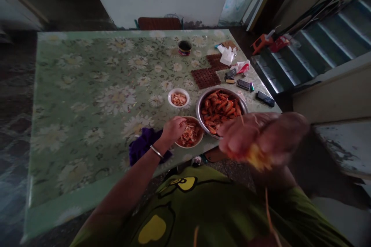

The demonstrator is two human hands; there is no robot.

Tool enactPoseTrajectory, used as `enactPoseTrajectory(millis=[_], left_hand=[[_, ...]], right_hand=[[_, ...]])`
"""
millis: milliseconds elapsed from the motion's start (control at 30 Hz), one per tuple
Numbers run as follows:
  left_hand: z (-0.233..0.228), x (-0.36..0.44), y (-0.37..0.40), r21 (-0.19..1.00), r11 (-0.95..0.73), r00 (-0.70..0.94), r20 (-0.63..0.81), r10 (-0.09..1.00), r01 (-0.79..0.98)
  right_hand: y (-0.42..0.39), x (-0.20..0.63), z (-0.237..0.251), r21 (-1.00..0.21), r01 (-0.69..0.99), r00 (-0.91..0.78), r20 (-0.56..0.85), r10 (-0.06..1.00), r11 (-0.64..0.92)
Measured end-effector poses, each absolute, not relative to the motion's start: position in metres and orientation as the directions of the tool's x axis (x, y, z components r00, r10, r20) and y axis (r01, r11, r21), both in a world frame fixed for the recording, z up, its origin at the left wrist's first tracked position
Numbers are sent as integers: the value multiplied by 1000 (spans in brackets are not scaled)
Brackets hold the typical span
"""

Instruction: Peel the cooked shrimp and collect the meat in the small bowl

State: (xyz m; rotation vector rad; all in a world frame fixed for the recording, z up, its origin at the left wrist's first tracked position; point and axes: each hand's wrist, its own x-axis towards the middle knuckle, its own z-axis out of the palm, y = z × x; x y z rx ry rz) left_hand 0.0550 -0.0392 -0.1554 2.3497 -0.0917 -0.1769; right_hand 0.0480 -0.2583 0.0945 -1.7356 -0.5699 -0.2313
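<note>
My right hand (pixel 261 137) is raised close to the camera, blurred, with its fingers closed around a yellow-orange shrimp (pixel 257 156). Long thin feelers trail near this hand; the rest of the shrimp is hidden by the fingers. My left hand (pixel 174 129), a silver bangle on its wrist, is over the left side of a bowl of shrimp shells (pixel 189 134). Its fingers are curled together, and I cannot see what is in them. Whole red shrimp (pixel 218 110) fill a steel basin (pixel 199 114), partly covered by my right hand. Peeled shrimp (pixel 178 99) lie in a small white bowl (pixel 169 102).
A purple cloth (pixel 145 144) lies beside my left forearm on the flowered tablecloth (pixel 87 104). Farther back are an open tin (pixel 184 48), brown woven mats (pixel 205 78), crumpled tissue (pixel 227 56) and a phone (pixel 265 98). A stool (pixel 159 23) stands behind the table.
</note>
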Motion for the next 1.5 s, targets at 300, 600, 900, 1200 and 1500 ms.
enactPoseTrajectory(millis=[300, 600, 900, 1200, 1500], left_hand=[[-139, 53, -38, 715, -699, 989, -97, -110, -7], [-109, 54, -46, 974, -223, 999, 37, -37, -44], [-104, 57, -57, 971, 144, 981, -194, 0, 192], [-99, 56, -63, 956, 192, 968, -239, 77, 221], [-85, 40, -71, 999, -33, 990, -16, 142, 21]], right_hand=[[-253, 89, 14, -942, 306, 933, 269, 238, -136], [-241, 83, -63, -991, -130, 968, -133, 214, -28], [-223, 72, -89, -967, -241, 968, -233, 93, 88], [-227, 56, -93, -947, 146, 985, 113, 127, -287], [-220, 51, -86, -858, 240, 970, 230, 78, -454]])
